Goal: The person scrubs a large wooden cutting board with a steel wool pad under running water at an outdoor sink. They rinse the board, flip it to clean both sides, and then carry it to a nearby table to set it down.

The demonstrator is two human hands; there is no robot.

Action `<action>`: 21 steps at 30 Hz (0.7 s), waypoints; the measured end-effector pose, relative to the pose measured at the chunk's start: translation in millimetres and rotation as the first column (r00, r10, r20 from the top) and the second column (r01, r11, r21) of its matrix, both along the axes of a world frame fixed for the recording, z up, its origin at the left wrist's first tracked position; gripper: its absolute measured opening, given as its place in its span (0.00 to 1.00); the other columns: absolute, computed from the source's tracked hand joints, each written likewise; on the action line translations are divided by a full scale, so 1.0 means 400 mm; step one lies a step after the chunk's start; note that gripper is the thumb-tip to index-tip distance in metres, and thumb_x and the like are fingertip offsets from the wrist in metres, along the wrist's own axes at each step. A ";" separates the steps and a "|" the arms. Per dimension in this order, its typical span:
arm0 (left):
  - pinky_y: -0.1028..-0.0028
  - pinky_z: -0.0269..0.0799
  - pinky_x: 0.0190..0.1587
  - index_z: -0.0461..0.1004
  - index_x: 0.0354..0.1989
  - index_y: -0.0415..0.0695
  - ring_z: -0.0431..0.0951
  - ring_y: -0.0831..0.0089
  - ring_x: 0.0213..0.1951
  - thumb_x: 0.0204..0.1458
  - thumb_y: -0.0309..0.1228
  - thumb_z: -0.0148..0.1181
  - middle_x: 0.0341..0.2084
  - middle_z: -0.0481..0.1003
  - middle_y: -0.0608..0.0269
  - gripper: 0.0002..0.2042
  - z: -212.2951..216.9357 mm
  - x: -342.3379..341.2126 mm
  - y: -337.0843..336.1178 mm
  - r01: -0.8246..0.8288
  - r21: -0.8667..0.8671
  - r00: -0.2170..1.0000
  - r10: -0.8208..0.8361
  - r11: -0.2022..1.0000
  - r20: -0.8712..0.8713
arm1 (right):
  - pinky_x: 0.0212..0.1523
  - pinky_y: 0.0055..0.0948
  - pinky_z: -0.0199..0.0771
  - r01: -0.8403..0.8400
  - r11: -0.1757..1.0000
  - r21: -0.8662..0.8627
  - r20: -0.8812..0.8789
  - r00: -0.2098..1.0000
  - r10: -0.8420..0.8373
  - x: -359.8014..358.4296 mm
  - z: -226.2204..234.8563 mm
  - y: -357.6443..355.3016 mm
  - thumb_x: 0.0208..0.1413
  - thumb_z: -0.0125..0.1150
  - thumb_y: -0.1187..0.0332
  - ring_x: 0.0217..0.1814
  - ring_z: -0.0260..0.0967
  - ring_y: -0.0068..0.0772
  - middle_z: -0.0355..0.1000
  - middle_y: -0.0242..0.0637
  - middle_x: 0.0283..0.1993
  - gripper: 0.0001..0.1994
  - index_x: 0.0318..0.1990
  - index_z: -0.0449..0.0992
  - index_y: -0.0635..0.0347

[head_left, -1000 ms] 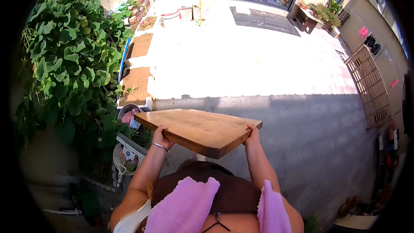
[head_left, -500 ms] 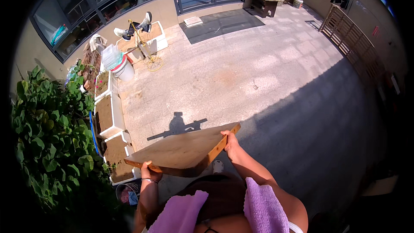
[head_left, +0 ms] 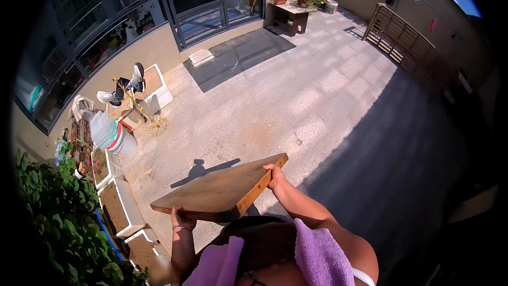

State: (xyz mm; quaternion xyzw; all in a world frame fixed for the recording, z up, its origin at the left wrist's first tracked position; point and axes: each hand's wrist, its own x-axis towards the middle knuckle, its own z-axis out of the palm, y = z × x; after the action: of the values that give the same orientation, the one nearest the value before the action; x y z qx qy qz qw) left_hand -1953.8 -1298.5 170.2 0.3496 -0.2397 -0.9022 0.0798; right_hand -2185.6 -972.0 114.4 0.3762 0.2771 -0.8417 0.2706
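Across the front of my body I carry a thick, flat wooden board [head_left: 217, 193], pale brown on its face and more orange along its edge. My left hand [head_left: 182, 219] grips the near left edge, thumb on top. Farther out, my right hand [head_left: 274, 176] is wrapped round the right edge. The board is off the ground and slightly tilted, and its underside is hidden. A purple towel [head_left: 324, 251] hangs over my shoulders.
White planters [head_left: 123, 206] with soil and leafy plants [head_left: 69, 228] line the left. Beyond are a white bucket [head_left: 124, 143], a yellow wire stand [head_left: 157, 126] with shoes, and a dark mat [head_left: 241, 62] before glass doors. A low table [head_left: 291, 13] and wooden lattice [head_left: 399, 39] stand farther off.
My view has turned to the right, so the planters, bucket and doors sit farther left and the mat and bucket lower. Both hands keep their hold on the board.
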 end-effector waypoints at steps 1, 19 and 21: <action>0.57 0.70 0.57 0.70 0.50 0.44 0.74 0.57 0.51 0.38 0.34 0.58 0.46 0.75 0.58 0.25 -0.012 -0.080 -0.005 0.000 0.028 1.000 -0.001 1.000 0.018 | 0.53 0.57 0.71 0.018 0.999 0.045 -0.015 1.000 -0.018 -0.069 0.021 0.013 0.44 0.58 0.73 0.48 0.69 0.56 0.71 0.50 0.45 0.21 0.49 0.67 0.71; 0.56 0.63 0.63 0.68 0.56 0.41 0.71 0.56 0.55 0.41 0.30 0.56 0.52 0.73 0.55 0.28 0.069 -1.604 0.162 0.360 0.161 0.922 -0.377 0.919 0.090 | 0.49 0.45 0.74 0.330 0.941 -0.081 -0.096 0.937 -0.337 -1.192 -0.014 0.334 0.44 0.59 0.71 0.46 0.70 0.49 0.72 0.46 0.44 0.19 0.46 0.70 0.64; 0.56 0.63 0.63 0.67 0.56 0.41 0.71 0.56 0.55 0.41 0.31 0.56 0.52 0.73 0.55 0.28 0.081 -1.740 0.157 0.384 0.147 0.916 -0.396 0.911 0.059 | 0.49 0.46 0.74 0.328 0.942 -0.065 -0.081 0.939 -0.333 -1.329 0.009 0.330 0.44 0.59 0.72 0.46 0.70 0.49 0.71 0.46 0.44 0.19 0.47 0.69 0.64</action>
State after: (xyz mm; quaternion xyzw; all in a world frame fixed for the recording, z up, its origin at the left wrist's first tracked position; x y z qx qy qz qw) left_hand -2649.8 -1235.7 202.6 0.3382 -0.2476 -0.8977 -0.1358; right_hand -2717.4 -839.8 117.9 0.3717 0.2005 -0.8982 0.1219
